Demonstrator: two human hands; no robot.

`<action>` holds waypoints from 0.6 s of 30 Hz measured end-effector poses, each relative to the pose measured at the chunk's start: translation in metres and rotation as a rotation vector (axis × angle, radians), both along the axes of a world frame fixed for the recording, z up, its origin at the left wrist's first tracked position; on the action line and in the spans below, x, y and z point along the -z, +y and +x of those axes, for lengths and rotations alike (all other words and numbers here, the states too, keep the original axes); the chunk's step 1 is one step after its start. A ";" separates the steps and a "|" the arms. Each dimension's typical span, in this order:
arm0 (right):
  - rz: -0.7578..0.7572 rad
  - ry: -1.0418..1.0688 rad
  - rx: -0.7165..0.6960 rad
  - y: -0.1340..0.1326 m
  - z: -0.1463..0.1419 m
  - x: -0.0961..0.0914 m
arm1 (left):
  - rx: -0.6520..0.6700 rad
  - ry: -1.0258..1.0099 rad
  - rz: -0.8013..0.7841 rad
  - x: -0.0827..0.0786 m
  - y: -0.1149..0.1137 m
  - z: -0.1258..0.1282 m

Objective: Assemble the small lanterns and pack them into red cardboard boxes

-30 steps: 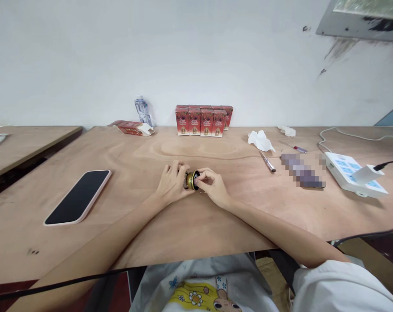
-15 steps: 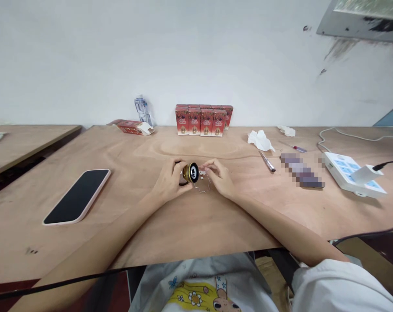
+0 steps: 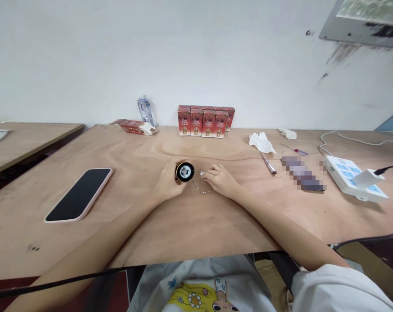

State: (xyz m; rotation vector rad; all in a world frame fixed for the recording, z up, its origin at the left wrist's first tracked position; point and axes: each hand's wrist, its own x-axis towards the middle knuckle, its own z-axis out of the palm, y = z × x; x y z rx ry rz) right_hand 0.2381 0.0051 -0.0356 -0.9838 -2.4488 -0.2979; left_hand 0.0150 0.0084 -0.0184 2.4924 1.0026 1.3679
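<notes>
Black-ended cylinder, held tilted in the left hand, sits apart, left of the right hand, whose hold is unclear.

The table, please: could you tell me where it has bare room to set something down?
The table is bare between the phone and left hand, between the boxes and right hand, and between the forearms. It is crowded at right, with tissues, tools and power strip, and between the hands, around the bent wire.

The round piece is black and perhaps gold, the boxes red.
</notes>
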 end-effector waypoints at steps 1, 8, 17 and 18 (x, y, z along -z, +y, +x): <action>0.024 -0.024 -0.007 0.001 0.001 0.001 | 0.019 0.000 -0.034 -0.001 0.000 0.000; 0.195 -0.195 0.087 0.003 -0.001 0.002 | 0.182 0.065 -0.049 -0.006 0.001 0.000; 0.190 -0.125 0.136 0.003 -0.004 -0.002 | 0.186 0.079 -0.076 -0.006 0.000 0.003; 0.184 -0.060 0.116 0.000 -0.005 -0.005 | 0.179 0.084 -0.078 -0.006 0.000 0.003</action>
